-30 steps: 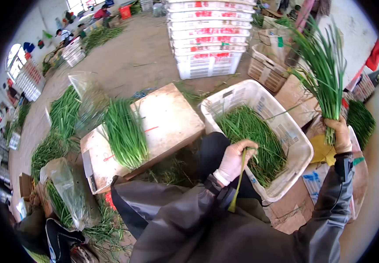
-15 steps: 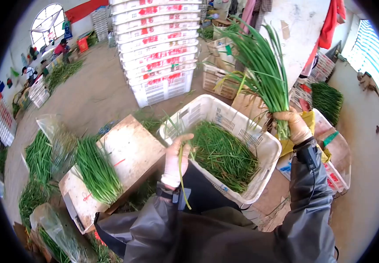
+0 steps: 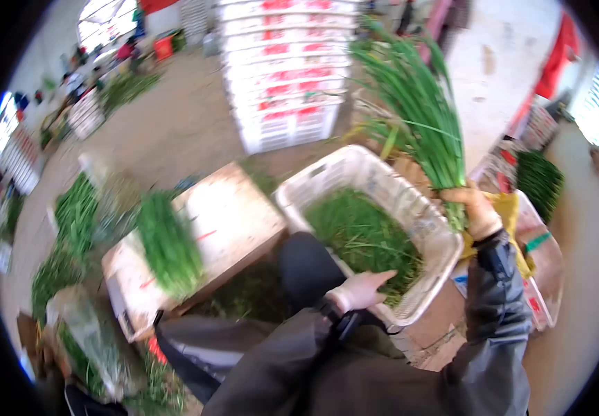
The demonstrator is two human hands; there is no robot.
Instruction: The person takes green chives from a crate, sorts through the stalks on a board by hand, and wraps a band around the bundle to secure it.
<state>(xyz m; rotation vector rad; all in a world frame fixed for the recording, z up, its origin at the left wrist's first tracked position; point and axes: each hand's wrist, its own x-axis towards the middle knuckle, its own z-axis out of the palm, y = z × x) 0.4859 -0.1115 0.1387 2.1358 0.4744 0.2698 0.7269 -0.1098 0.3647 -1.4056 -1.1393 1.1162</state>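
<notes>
A person in a grey jacket sits over a white plastic crate [image 3: 424,222] of loose green stalks, working with both gloved hands. The right hand [image 3: 478,211] is raised to the right of the crate and closed tight around the lower end of a bunch of green onions [image 3: 420,104]; the bunch stands nearly upright out of the top of the fist, its leaves fanning up and to the left above the crate, while the short root end sits at the hand itself. The left hand [image 3: 362,290] hovers low at the near edge of the crate, fingers stretched out and apart, pointing toward the cut greens [image 3: 362,236] heaped inside; it holds nothing that can be made out, and the blur hides whether the fingertips touch the stalks. To the left of the crate stands a worn wooden board [image 3: 233,215] with a second pile of onions [image 3: 169,243] lying across its far side. More greens lie on the floor [image 3: 74,215] beyond it. A tall stack of white crates [image 3: 282,69] with red lettering rises behind.
</notes>
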